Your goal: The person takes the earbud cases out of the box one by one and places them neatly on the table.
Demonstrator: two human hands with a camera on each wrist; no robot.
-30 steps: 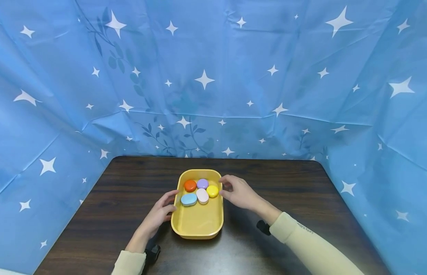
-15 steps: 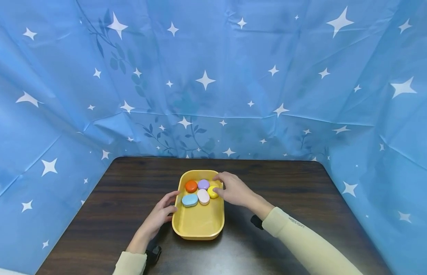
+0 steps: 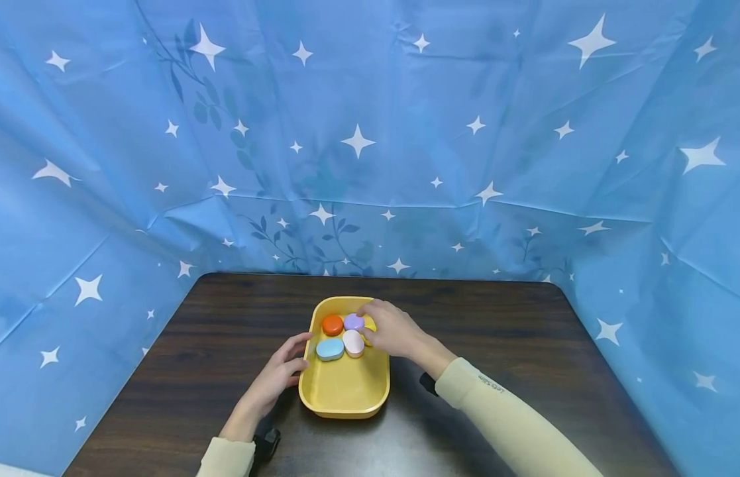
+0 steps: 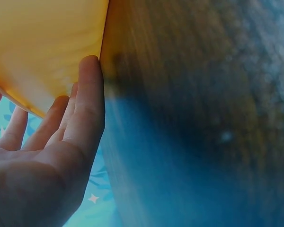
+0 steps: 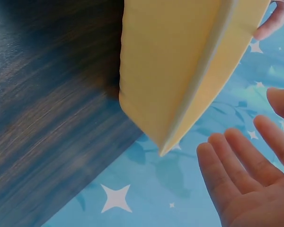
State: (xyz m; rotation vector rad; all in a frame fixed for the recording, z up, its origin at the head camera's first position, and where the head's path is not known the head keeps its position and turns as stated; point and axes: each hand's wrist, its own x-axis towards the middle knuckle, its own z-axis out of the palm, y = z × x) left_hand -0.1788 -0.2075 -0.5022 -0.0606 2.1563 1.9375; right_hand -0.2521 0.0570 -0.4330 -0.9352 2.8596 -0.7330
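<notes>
A yellow tray (image 3: pixel 344 391) stands on the table, holding several smooth, rounded pieces near its far end. They are an orange one (image 3: pixel 332 324), a purple one (image 3: pixel 354 322), a pale pink one (image 3: pixel 354 343), a light blue oblong one (image 3: pixel 330 349) and a yellow one (image 3: pixel 370 324), partly covered by my right hand. My left hand (image 3: pixel 277 374) rests against the tray's left wall, its fingers extended along the side in the left wrist view. My right hand (image 3: pixel 393 330) reaches over the right rim with thumb and fingers apart, close to the purple and yellow pieces; contact cannot be told.
The dark wood-grain table (image 3: pixel 489 344) extends around the tray on all sides. A blue star-patterned cloth (image 3: pixel 370 132) hangs behind the table and at both sides. Each wrist carries a small black device.
My right hand has moved left, from the tray's right rim to over the yellow piece and beside the purple one. My left hand stays at the tray's left wall.
</notes>
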